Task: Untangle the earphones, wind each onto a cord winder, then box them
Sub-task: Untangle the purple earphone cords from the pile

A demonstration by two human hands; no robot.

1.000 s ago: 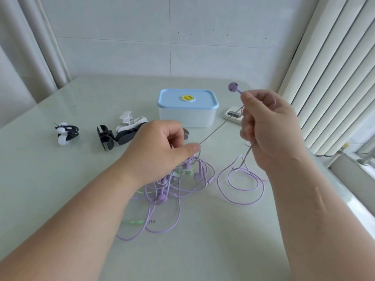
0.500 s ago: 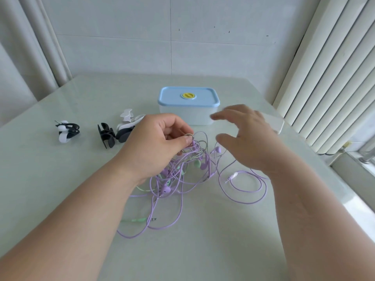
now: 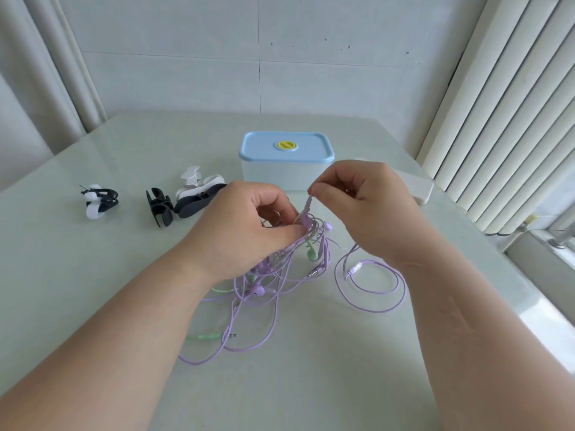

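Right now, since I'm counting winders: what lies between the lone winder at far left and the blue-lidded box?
Head view: a black winder and a white-and-dark winder cluster lie between that lone winder and the box.

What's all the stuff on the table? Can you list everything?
Earphone tangle: one heap, purple and green, table centre.
Loose cord: one, purple, coiled right of the tangle.
Cord winders: several, black and white, table's left.
Box: one, white with blue lid, behind the tangle.
White object: one, partly hidden, far right.
Table: one, pale green.
Blinds: white, right side.
Left hand: grips the tangle.
Right hand: pinches a purple cord piece above it.
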